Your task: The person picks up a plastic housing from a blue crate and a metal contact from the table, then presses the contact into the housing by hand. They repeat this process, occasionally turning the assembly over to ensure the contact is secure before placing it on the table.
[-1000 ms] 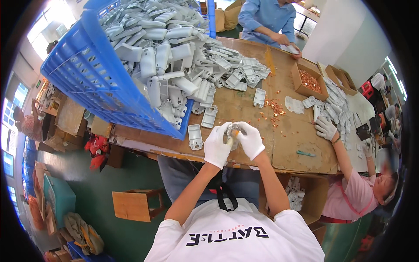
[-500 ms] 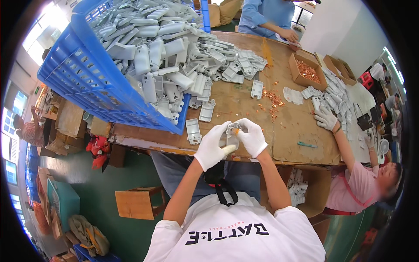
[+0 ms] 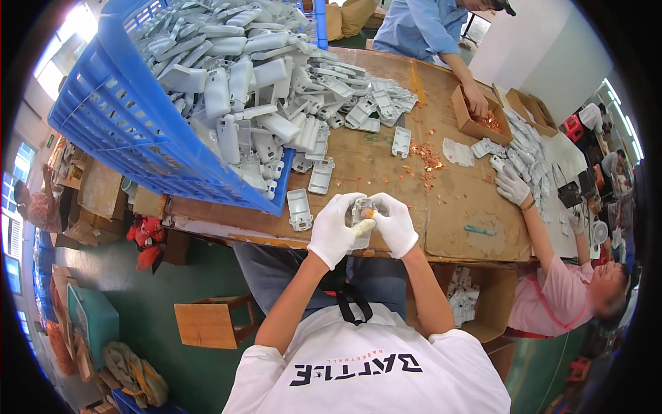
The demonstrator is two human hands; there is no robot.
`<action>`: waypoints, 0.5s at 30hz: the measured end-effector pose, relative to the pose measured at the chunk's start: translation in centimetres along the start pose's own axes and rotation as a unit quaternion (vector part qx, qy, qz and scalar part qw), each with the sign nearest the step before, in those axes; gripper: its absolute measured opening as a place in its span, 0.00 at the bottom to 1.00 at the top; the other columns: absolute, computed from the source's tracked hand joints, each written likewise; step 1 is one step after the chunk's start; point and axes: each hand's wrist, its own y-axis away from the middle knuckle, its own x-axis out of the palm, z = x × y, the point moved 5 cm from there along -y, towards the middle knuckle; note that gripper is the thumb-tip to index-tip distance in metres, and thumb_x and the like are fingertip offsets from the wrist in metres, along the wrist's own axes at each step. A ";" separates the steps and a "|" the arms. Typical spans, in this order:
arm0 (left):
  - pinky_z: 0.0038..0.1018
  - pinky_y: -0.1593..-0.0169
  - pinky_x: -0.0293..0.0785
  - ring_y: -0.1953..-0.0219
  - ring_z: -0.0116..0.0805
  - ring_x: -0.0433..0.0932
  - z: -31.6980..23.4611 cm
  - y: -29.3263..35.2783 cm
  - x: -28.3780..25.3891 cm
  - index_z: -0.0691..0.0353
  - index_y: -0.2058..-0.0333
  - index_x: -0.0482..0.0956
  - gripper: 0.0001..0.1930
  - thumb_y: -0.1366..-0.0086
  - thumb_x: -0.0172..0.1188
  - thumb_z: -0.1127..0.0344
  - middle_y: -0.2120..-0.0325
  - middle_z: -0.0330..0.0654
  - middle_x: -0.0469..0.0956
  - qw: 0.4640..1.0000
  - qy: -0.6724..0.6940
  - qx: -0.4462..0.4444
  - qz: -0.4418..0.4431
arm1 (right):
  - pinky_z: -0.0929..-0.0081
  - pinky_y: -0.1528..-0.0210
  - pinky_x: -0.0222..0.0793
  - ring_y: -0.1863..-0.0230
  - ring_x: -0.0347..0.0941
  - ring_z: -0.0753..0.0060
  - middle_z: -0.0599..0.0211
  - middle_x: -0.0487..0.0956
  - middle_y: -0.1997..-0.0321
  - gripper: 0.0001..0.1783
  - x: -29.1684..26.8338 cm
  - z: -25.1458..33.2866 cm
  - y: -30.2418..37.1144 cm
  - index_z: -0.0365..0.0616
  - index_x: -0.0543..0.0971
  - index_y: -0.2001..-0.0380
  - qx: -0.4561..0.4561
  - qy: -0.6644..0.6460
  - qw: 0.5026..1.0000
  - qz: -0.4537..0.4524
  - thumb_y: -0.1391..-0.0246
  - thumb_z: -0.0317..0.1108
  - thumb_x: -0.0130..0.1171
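Observation:
Between my two white-gloved hands, just above the table's near edge, is a pale grey plastic housing (image 3: 361,241). My left hand (image 3: 337,231) grips its left side, with the thumb laid across it. My right hand (image 3: 392,225) pinches its upper right part, where a small orange-copper bit shows at the fingertips. The gloves hide much of the housing. Beside my left hand, an open tray-like housing (image 3: 299,210) lies on the table, with another housing (image 3: 321,176) just beyond it. Small copper pieces (image 3: 428,157) are scattered past my right hand.
A blue crate (image 3: 117,117) spills a heap of grey housings (image 3: 276,90) over the cardboard-covered table (image 3: 386,162). To the right lie a teal tool (image 3: 480,230) and a copper-filled carton (image 3: 463,123). A co-worker's gloved hand (image 3: 512,185) rests by more housings. Underneath stands another carton (image 3: 498,303).
The co-worker at the far side has reached a hand into the carton of copper pieces. My left thumb has shifted up across the housing, and my right fingers have moved slightly.

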 end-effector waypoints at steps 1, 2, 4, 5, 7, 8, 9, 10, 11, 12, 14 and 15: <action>0.30 0.49 0.71 0.54 0.41 0.77 -0.1 0.1 0.1 0.63 0.50 0.74 0.27 0.50 0.71 0.67 0.57 0.46 0.77 1.000 0.007 -0.012 0.020 | 0.83 0.60 0.67 0.65 0.70 0.85 0.72 0.78 0.67 0.08 0.1 0.2 0.2 0.35 0.77 0.62 0.010 -0.008 1.000 0.006 0.45 0.27 0.57; 0.30 0.49 0.71 0.54 0.41 0.77 -0.3 0.1 0.1 0.63 0.50 0.74 0.27 0.50 0.71 0.67 0.57 0.46 0.77 1.000 0.008 -0.013 0.021 | 0.83 0.60 0.67 0.65 0.70 0.85 0.72 0.78 0.67 0.08 0.3 0.3 0.2 0.35 0.77 0.62 0.011 -0.008 1.000 0.006 0.45 0.27 0.57; 0.31 0.48 0.71 0.52 0.41 0.76 -0.9 0.1 -0.5 0.62 0.50 0.74 0.29 0.53 0.72 0.67 0.55 0.46 0.76 0.999 0.012 -0.014 -0.035 | 0.84 0.65 0.67 0.68 0.70 0.87 0.73 0.78 0.69 0.07 0.6 0.2 0.1 0.35 0.77 0.63 0.022 -0.117 0.992 -0.042 0.46 0.26 0.58; 0.31 0.48 0.71 0.52 0.41 0.76 -1.4 0.1 -0.6 0.62 0.50 0.74 0.29 0.53 0.72 0.67 0.55 0.46 0.76 0.999 0.012 -0.013 -0.033 | 0.84 0.65 0.67 0.68 0.70 0.87 0.73 0.78 0.69 0.07 0.8 0.3 0.1 0.35 0.77 0.63 0.022 -0.117 0.992 -0.043 0.46 0.26 0.58; 0.32 0.50 0.71 0.52 0.43 0.74 -3.2 0.6 -1.6 0.59 0.54 0.75 0.28 0.56 0.74 0.67 0.54 0.45 0.74 0.993 -0.041 0.042 -0.102 | 0.84 0.65 0.67 0.67 0.69 0.87 0.74 0.77 0.69 0.07 0.5 0.8 0.2 0.35 0.77 0.63 -0.004 -0.087 0.992 -0.093 0.45 0.26 0.58; 0.32 0.50 0.71 0.52 0.43 0.74 -3.5 1.0 -1.7 0.59 0.54 0.75 0.28 0.56 0.74 0.67 0.54 0.45 0.74 0.993 -0.041 0.043 -0.101 | 0.84 0.65 0.67 0.67 0.69 0.87 0.74 0.77 0.69 0.07 0.6 0.7 0.2 0.35 0.77 0.63 -0.004 -0.087 0.992 -0.094 0.45 0.26 0.58; 0.33 0.52 0.72 0.53 0.44 0.73 -4.0 1.5 -1.7 0.59 0.57 0.75 0.27 0.58 0.75 0.66 0.55 0.44 0.73 0.986 -0.100 0.075 -0.107 | 0.84 0.65 0.67 0.67 0.69 0.87 0.74 0.77 0.69 0.07 0.3 0.5 0.3 0.35 0.77 0.63 0.000 -0.081 0.990 -0.119 0.45 0.27 0.58; 0.33 0.54 0.72 0.54 0.44 0.73 -4.4 2.2 -1.7 0.58 0.60 0.76 0.26 0.59 0.76 0.65 0.56 0.43 0.72 0.975 -0.158 0.106 -0.114 | 0.84 0.65 0.66 0.67 0.69 0.88 0.74 0.76 0.70 0.07 0.2 0.4 0.5 0.36 0.77 0.64 0.005 -0.074 0.987 -0.143 0.46 0.27 0.58; 0.34 0.55 0.71 0.56 0.43 0.72 -4.8 2.6 -1.5 0.57 0.65 0.75 0.23 0.61 0.76 0.64 0.58 0.42 0.72 0.964 -0.184 0.132 -0.137 | 0.84 0.65 0.66 0.68 0.69 0.87 0.75 0.76 0.70 0.07 0.2 0.5 0.6 0.36 0.77 0.64 -0.002 -0.080 0.985 -0.153 0.45 0.27 0.58; 0.34 0.55 0.71 0.56 0.43 0.72 -4.8 2.6 -1.5 0.57 0.65 0.75 0.23 0.61 0.76 0.64 0.58 0.42 0.72 0.965 -0.183 0.131 -0.137 | 0.84 0.65 0.66 0.68 0.69 0.87 0.75 0.76 0.70 0.07 0.5 0.5 0.7 0.36 0.77 0.64 -0.002 -0.080 0.985 -0.153 0.45 0.27 0.58; 0.34 0.53 0.71 0.55 0.43 0.72 -5.5 2.7 -1.2 0.56 0.66 0.78 0.20 0.60 0.76 0.65 0.58 0.42 0.73 0.951 -0.211 0.189 -0.128 | 0.84 0.66 0.66 0.69 0.69 0.87 0.75 0.76 0.70 0.07 1.0 0.8 1.1 0.36 0.77 0.64 -0.028 -0.113 0.974 -0.193 0.45 0.28 0.59; 0.34 0.53 0.71 0.55 0.43 0.72 -5.3 2.8 -1.2 0.56 0.66 0.78 0.20 0.60 0.76 0.65 0.58 0.42 0.73 0.951 -0.211 0.189 -0.128 | 0.84 0.66 0.66 0.69 0.69 0.87 0.75 0.76 0.70 0.07 1.2 1.0 1.3 0.36 0.77 0.64 -0.028 -0.113 0.974 -0.192 0.45 0.28 0.59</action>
